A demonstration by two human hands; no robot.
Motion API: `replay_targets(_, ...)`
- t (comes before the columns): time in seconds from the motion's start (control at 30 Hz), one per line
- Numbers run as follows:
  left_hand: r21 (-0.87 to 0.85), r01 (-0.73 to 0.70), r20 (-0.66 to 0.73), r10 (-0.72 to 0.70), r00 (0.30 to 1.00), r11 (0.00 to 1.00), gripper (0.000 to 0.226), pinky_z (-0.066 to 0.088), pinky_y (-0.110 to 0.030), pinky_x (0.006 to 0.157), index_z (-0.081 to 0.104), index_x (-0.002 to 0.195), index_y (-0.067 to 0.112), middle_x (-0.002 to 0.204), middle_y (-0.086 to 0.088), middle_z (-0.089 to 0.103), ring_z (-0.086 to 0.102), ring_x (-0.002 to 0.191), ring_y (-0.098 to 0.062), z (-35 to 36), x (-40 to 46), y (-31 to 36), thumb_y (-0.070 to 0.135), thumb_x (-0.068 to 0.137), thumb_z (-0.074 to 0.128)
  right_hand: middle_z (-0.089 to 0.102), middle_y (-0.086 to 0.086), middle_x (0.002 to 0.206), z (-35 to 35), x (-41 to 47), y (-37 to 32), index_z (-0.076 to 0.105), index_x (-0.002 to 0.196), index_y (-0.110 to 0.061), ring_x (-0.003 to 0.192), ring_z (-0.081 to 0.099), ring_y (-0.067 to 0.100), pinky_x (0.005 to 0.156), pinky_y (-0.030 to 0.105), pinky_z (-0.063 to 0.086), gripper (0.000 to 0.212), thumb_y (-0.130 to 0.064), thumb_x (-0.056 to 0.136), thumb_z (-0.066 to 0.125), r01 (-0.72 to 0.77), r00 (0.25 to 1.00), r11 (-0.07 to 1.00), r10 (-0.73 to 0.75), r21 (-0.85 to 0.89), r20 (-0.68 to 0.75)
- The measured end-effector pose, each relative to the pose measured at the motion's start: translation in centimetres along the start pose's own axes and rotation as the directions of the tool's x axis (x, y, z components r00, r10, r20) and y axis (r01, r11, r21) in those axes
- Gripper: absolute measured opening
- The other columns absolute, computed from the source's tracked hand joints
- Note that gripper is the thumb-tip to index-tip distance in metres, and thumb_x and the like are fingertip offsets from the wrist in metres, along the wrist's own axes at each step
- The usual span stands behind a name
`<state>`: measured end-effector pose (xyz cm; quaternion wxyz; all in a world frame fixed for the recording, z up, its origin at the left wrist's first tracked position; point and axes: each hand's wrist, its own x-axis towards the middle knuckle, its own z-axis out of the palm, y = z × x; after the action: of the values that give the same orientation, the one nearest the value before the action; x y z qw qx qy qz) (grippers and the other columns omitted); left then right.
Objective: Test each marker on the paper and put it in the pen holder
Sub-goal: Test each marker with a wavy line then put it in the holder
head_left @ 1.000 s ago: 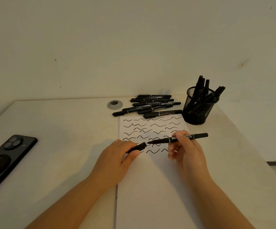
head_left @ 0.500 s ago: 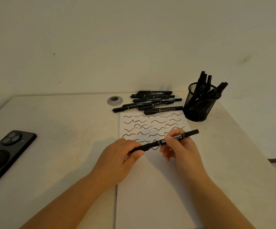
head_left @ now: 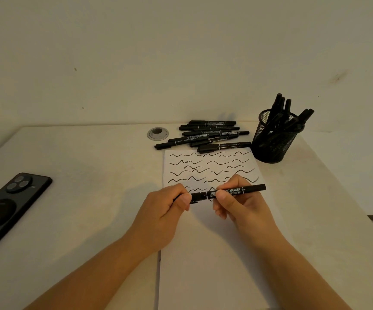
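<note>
Both hands hold one black marker (head_left: 226, 193) level above the paper (head_left: 212, 253), which lies toward the near edge of the tabletop (head_left: 87, 157). The left hand (head_left: 169, 205) has its grip curled round the marker's left end (the cap end). The right hand (head_left: 239, 202) pinches the barrel at mid-length between thumb and fingers. Wavy test strokes cover the far part of the paper. The pen holder (head_left: 275, 139), a black mesh cup, stands at the far right corner with several markers upright in it. A pile of markers (head_left: 205, 135) lies along the far edge, just beyond the paper. A black phone (head_left: 6, 206) rests at the left edge.
</note>
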<state>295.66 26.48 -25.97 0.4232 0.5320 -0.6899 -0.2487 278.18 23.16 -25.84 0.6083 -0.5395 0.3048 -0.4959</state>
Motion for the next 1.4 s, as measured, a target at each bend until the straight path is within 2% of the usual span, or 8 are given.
replay_targets(0.4, -0.072, 0.087, 0.08, -0.081, 0.993, 0.994, 0.029, 0.021, -0.012, 0.041, 0.048, 0.061, 0.03, 0.042, 0.01, 0.035, 0.028, 0.038, -0.006, -0.1, 0.2, -0.3, 0.036, 0.088, 0.037, 0.06, 0.0, 0.055, -0.1, -0.1, 0.2, 0.053, 0.079, -0.008, 0.051, 0.054, 0.011, 0.051, 0.02, 0.045, 0.014, -0.012, 0.078, 0.067, 0.057, 0.998, 0.994, -0.054, -0.093, 0.035)
replay_targets(0.57, -0.062, 0.09, -0.012, -0.091, 0.996, 0.994, 0.027, 0.025, -0.01, 0.041, 0.052, 0.066, 0.034, 0.044, 0.013, 0.043, 0.034, 0.04, -0.005, -0.7, 0.7, -0.3, 0.041, 0.091, 0.044, 0.067, 0.001, 0.064, -0.3, 0.3, -0.2, 0.067, 0.081, -0.014, 0.055, 0.058, 0.009, 0.051, 0.019, 0.046, 0.013, -0.023, 0.072, 0.064, 0.006, 1.0, 0.988, -0.008, -0.154, -0.016)
replay_targets(0.73, -0.098, 0.161, -0.151, -0.175, 0.973, 0.982, 0.033, 0.032, -0.007, 0.047, 0.057, 0.064, 0.045, 0.053, 0.018, 0.054, 0.044, 0.049, 0.0, -1.8, 1.7, -0.9, 0.023, 0.089, 0.054, 0.068, -0.004, 0.066, -1.6, 0.7, -0.7, 0.074, 0.075, -0.028, 0.058, 0.055, 0.005, 0.055, 0.013, 0.044, 0.022, -0.009, 0.081, 0.064, -0.065, 0.986, 0.967, 0.025, -0.247, -0.164)
replay_targets(0.93, -0.03, 0.101, -0.148, -0.104, 0.984, 0.994, 0.026, 0.034, -0.007, 0.046, 0.057, 0.065, 0.046, 0.055, 0.019, 0.055, 0.044, 0.047, -0.001, -2.1, 3.4, 0.5, 0.027, 0.084, 0.059, 0.061, -0.027, 0.064, -1.1, 1.4, -2.7, 0.071, 0.08, -0.039, 0.076, 0.055, -0.003, 0.066, 0.011, 0.04, 0.013, -0.026, 0.076, 0.072, 0.071, 0.994, 0.606, -0.112, -0.792, 0.004)
replay_targets(1.03, 0.036, 0.014, -0.115, -0.01, 0.993, 0.999, 0.02, 0.039, -0.012, 0.052, 0.057, 0.068, 0.045, 0.065, 0.016, 0.06, 0.05, 0.054, -0.003, -1.3, 4.7, 2.0, 0.031, 0.081, 0.062, 0.058, -0.026, 0.07, -0.7, 2.2, -3.8, 0.071, 0.091, -0.033, 0.078, 0.053, 0.0, 0.07, 0.017, 0.041, 0.012, -0.03, 0.079, 0.068, 0.165, 0.983, 0.454, -0.153, -0.876, 0.106)
replay_targets(1.17, 0.073, -0.077, -0.085, 0.083, 0.993, 0.994, 0.009, 0.041, -0.008, 0.059, 0.055, 0.074, 0.044, 0.074, 0.031, 0.06, 0.056, 0.067, 0.005, -0.3, 6.3, 3.9, 0.038, 0.081, 0.059, 0.065, -0.014, 0.08, -1.0, 3.2, -4.9, 0.067, 0.095, -0.03, 0.076, 0.054, 0.005, 0.071, 0.029, 0.047, 0.012, -0.032, 0.083, 0.063, 0.207, 0.972, 0.331, -0.179, -0.921, 0.154)
replay_targets(1.3, 0.005, -0.004, -0.064, 0.005, 0.998, 1.0, 0.01, 0.042, -0.01, 0.061, 0.057, 0.081, 0.041, 0.074, 0.023, 0.065, 0.058, 0.07, 0.001, 0.0, 9.2, 3.8, 0.041, 0.086, 0.049, 0.063, -0.014, 0.08, -3.2, 4.3, -6.4, 0.061, 0.098, -0.025, 0.075, 0.058, 0.001, 0.072, 0.025, 0.048, 0.014, -0.023, 0.084, 0.064, 0.139, 0.971, 0.385, -0.235, -0.912, 0.049)
replay_targets(1.4, 0.165, 0.063, 0.022, -0.068, 0.997, 0.984, 0.012, 0.047, -0.027, 0.075, 0.059, 0.091, 0.032, 0.085, 0.016, 0.066, 0.061, 0.081, -0.009, 0.2, 12.0, 2.3, 0.036, 0.091, 0.049, 0.06, -0.02, 0.077, -5.1, 5.5, -8.4, 0.052, 0.103, -0.026, 0.074, 0.057, -0.007, 0.064, 0.016, 0.042, 0.025, -0.018, 0.083, 0.065, 0.058, 0.945, 0.505, -0.306, -0.861, -0.116)
